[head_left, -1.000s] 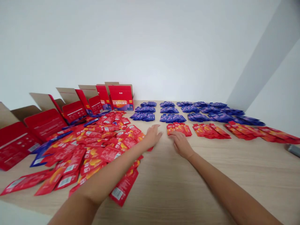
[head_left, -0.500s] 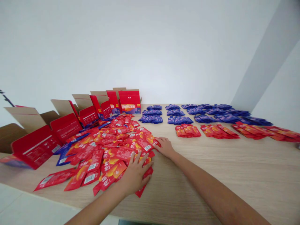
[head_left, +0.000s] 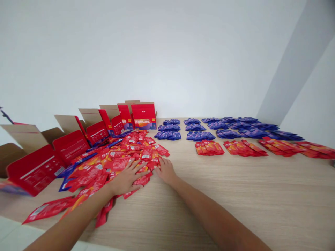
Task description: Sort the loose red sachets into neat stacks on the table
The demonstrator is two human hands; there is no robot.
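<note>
A loose heap of red sachets [head_left: 115, 160] covers the left part of the wooden table [head_left: 235, 195]. My left hand [head_left: 127, 178] lies flat on the heap's near right edge with fingers spread. My right hand [head_left: 164, 170] rests at the heap's right border, its fingertips touching red sachets; the fingers look stretched forward. To the right lie neat stacks of red sachets [head_left: 209, 147], and behind them rows of blue sachet stacks [head_left: 200, 135].
Several opened red cartons [head_left: 70, 144] with raised brown flaps line the left side, up to one upright carton [head_left: 143, 116] at the back. White walls close the back and right. The table's near edge runs along the lower left.
Both hands have drawn back from the sorted stack to the loose heap. The left hand slid left onto the heap, the right followed to its border. The camera shifted slightly.
</note>
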